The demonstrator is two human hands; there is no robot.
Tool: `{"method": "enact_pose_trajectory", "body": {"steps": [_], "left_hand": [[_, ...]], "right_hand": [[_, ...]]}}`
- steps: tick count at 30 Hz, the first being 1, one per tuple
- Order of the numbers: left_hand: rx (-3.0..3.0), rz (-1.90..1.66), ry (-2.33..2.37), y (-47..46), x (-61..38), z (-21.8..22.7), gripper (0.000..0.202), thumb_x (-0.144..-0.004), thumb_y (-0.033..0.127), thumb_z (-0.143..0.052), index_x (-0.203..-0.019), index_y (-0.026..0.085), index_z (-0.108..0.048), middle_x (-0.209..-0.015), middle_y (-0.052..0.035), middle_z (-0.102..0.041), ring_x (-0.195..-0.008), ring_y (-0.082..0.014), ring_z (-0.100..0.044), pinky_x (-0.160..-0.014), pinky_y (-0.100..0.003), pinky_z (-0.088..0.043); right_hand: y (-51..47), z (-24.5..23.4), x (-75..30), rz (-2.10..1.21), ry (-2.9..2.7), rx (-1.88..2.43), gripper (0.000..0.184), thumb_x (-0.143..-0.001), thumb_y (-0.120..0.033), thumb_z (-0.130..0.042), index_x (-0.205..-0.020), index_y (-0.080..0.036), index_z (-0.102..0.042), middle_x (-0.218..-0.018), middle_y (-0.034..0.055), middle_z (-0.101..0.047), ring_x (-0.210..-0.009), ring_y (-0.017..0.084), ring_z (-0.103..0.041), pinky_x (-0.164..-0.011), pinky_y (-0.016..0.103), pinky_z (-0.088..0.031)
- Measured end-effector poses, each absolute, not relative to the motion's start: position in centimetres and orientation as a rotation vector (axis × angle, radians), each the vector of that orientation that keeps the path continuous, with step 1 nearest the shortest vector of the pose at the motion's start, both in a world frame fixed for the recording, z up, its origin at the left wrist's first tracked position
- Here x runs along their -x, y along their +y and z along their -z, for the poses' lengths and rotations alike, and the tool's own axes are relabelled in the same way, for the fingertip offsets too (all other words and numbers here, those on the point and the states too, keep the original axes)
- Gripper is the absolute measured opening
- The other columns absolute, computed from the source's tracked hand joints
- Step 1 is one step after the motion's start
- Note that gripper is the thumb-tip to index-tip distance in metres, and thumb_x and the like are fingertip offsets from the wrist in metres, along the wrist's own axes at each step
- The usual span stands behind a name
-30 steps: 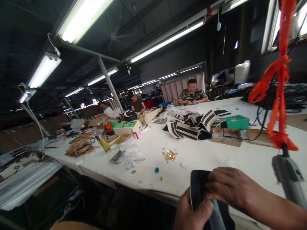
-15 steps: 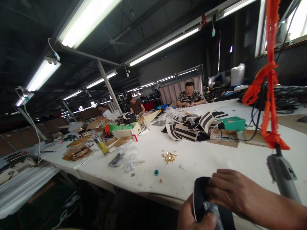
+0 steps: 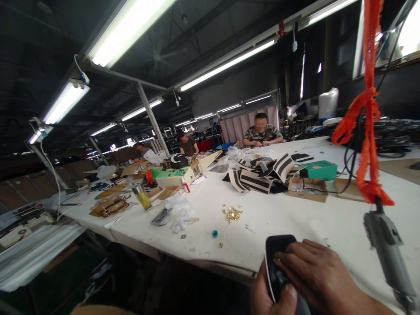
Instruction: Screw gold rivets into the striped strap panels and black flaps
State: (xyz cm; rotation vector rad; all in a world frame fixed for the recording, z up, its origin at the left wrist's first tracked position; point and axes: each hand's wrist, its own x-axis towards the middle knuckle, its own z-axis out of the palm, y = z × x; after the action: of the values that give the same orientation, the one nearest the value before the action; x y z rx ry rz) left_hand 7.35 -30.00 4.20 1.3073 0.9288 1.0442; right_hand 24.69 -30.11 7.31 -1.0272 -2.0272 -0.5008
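Note:
A black curved panel with a thin pale edge is held at the bottom right, tilted up over the table's front edge. My left hand grips its lower part, the thumb across the face and the fingers behind. My right hand lies against the face with its fingers pressed together. A tiny glint shows at those fingertips, too small to name. Small gold metal fittings lie in a loose pile on the table, beyond my hands. Nearer sit a small blue ring-shaped piece and a gold fitting.
A grey electric screwdriver hangs at right from an orange strap. Striped black-and-beige pieces, a green box and open cartons lie farther back on the white table. Plastic bags lie left. A co-worker sits opposite.
My right hand has shifted, bringing its fingertips lower on the black panel. The panel has turned slightly, and the clear film seen near my left thumb shows less. The view has swung a little.

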Motion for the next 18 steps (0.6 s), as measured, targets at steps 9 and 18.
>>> {"method": "enact_pose_trajectory", "body": {"steps": [9,18], "left_hand": [[-0.745,-1.128,0.947,-29.2,-6.9,-6.5,0.053,-0.08,0.05,-0.088,-0.115,0.012,-0.078,-0.108,-0.0129,-0.083,-0.11,-0.0334,-0.076,-0.103,-0.045,-0.058],[-0.579,-1.156,0.86,-27.5,-7.5,-6.6,0.048,-0.089,0.041,-0.081,-0.125,0.01,-0.074,-0.127,-0.0144,-0.079,-0.124,-0.0343,-0.072,-0.111,-0.047,-0.055]], "right_hand": [[-31.7,-6.4,-26.5,0.054,-1.78,1.145,0.025,-0.107,-0.034,-0.064,-0.127,-0.022,-0.073,-0.104,0.0096,-0.076,-0.091,0.021,-0.073,-0.08,0.034,-0.059],[-34.3,-4.3,-25.2,-1.187,-1.181,1.331,0.05,-0.094,-0.066,-0.072,-0.102,-0.017,-0.071,-0.085,0.0023,-0.071,-0.072,0.017,-0.064,-0.061,0.027,-0.05]]}}
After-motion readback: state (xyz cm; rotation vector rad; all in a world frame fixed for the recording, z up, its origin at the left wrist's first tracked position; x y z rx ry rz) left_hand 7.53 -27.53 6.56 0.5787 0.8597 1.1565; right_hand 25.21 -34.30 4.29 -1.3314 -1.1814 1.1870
